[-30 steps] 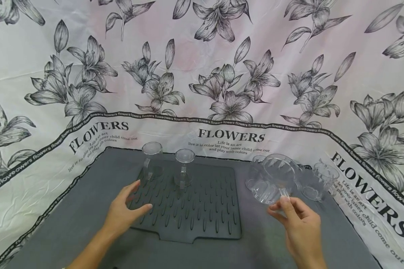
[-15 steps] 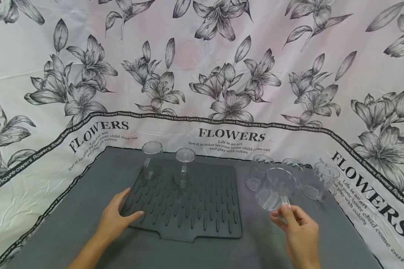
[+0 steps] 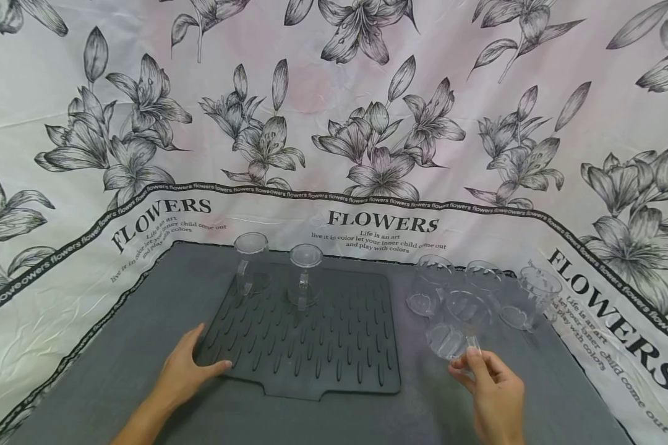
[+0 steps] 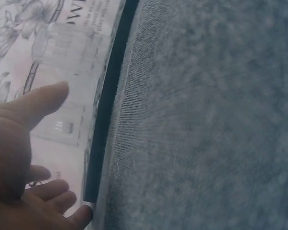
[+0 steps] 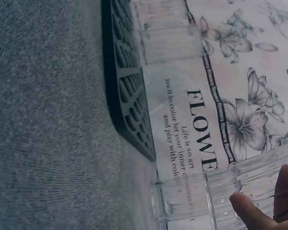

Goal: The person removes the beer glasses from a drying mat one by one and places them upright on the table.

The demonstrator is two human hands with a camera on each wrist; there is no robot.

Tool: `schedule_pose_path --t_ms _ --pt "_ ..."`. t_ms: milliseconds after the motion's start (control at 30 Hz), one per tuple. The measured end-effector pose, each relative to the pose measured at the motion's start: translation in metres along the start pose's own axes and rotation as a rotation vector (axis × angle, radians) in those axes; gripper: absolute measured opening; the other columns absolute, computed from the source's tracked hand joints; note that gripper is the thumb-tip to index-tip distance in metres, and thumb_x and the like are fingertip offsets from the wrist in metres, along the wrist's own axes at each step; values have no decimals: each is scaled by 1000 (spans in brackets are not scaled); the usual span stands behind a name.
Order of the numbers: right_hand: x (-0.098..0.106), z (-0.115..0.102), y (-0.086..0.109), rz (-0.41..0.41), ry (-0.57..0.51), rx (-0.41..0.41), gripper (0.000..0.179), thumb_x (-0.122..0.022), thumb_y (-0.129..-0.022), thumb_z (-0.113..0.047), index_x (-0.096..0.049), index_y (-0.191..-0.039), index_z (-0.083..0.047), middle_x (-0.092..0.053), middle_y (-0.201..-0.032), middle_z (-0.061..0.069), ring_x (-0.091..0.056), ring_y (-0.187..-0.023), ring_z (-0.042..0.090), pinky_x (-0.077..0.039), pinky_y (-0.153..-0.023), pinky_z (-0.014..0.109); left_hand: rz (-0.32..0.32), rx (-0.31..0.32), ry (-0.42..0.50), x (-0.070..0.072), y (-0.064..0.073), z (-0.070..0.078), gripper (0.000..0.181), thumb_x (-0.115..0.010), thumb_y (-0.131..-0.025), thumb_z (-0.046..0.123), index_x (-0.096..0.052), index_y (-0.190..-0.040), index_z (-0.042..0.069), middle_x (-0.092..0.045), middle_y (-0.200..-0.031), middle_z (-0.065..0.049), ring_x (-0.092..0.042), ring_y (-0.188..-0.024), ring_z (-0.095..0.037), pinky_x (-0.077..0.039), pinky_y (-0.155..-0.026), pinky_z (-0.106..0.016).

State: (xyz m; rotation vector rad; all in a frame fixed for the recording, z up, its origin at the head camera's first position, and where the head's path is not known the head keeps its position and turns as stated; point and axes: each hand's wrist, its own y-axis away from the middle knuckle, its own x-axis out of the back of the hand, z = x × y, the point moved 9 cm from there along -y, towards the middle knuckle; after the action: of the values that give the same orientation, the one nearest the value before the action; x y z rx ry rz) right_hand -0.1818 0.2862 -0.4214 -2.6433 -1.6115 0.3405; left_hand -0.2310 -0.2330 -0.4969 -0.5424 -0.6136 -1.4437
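Note:
My right hand (image 3: 492, 386) pinches the handle of a clear mug (image 3: 461, 318) between thumb and fingers, to the right of the mat. The mug leans, its wide mouth up and away from me. In the right wrist view, the fingers (image 5: 252, 213) overlap its ribbed clear wall (image 5: 223, 196). My left hand (image 3: 184, 368) has thumb and fingers spread and holds nothing, beside the left front corner of a dark ridged drying mat (image 3: 356, 371). Two clear mugs, one at the back left (image 3: 252, 266) and one nearer the middle (image 3: 305, 278), stand on that mat with handles towards me.
Behind the held mug stand more clear mugs: one on the left (image 3: 430, 284), one in the middle (image 3: 483, 275) and one on the right (image 3: 536, 296). A grey cloth (image 3: 106, 371) covers the table. A flower-printed curtain (image 3: 289, 142) rises behind and along the sides.
My right hand has drawn the mug down towards me, away from the other mugs. My left hand has moved down and left, from over the mat's left side to its front corner.

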Motion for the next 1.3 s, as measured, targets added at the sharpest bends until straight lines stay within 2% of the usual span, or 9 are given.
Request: schedule_pose_path --t_ms 300,500,767,1033,1300 --pt "1 15 -2 -15 -5 -11 36 -61 -97 -11 -56 -91 24 -63 -75 12 -65 -72 22 -57 -71 36 -65 20 -29 -8 -1 -12 117 -82 -73 47 -14 -149 -11 -18 -148 -38 -19 -133 -54 -23 -103 -66" --pt "0 25 -3 -27 -8 -23 37 -61 -96 -12 -55 -88 23 -63 -75 11 -65 -72 21 -57 -71 37 -82 20 -48 -12 -2 -15 120 -83 -71 49 -14 -149 -11 -18 -147 -38 -19 -133 -55 -24 -102 -66" --pt "0 37 -3 -39 17 -39 38 -60 -97 -12 -54 -91 25 -63 -76 12 -65 -75 20 -57 -72 37 -60 4 -62 -11 -3 -16 117 -83 -72 48 -17 -148 -11 -20 -146 -38 -21 -133 -55 -24 -102 -65" --pt "1 48 -5 -62 21 -71 40 -61 -97 -13 -52 -93 25 -62 -78 14 -65 -77 22 -57 -71 39 -67 12 -53 -11 -1 -14 117 -83 -71 47 -17 -148 -12 -20 -147 -38 -20 -132 -55 -24 -102 -66" --pt "3 54 -6 -69 14 -88 39 -60 -98 -16 -53 -84 20 -61 -77 11 -65 -76 22 -57 -72 41 -73 22 -60 -11 -1 -14 118 -83 -72 48 -16 -149 -11 -19 -147 -39 -19 -133 -55 -23 -102 -66"
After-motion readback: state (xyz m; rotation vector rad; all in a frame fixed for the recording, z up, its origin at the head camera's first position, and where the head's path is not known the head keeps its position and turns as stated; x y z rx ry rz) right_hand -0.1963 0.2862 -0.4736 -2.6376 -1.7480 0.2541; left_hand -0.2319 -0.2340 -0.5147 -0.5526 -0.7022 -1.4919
